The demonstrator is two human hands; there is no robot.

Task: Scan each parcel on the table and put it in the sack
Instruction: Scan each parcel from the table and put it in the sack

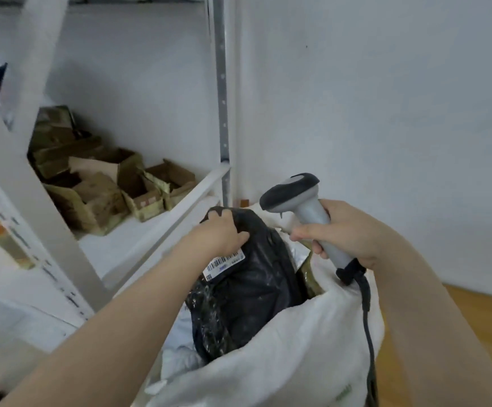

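A black plastic parcel (pixel 250 286) with a white barcode label (pixel 224 263) stands partly inside the open white sack (pixel 291 359) at the bottom centre. My left hand (pixel 220 232) grips the parcel's upper end, fingers curled over its crumpled top. My right hand (pixel 347 233) holds a grey and black handheld scanner (pixel 300 198) by its handle, just right of the parcel and above the sack's mouth. The scanner's head points left and its black cable (pixel 366 312) hangs down over the sack. Another brownish package (pixel 309 274) shows deeper in the sack.
A white metal shelf unit (pixel 162 230) stands to the left, with several worn cardboard boxes (pixel 103 183) on it. A grey upright post (pixel 221 83) and a white wall lie behind. Wooden floor (pixel 474 318) shows at the lower right.
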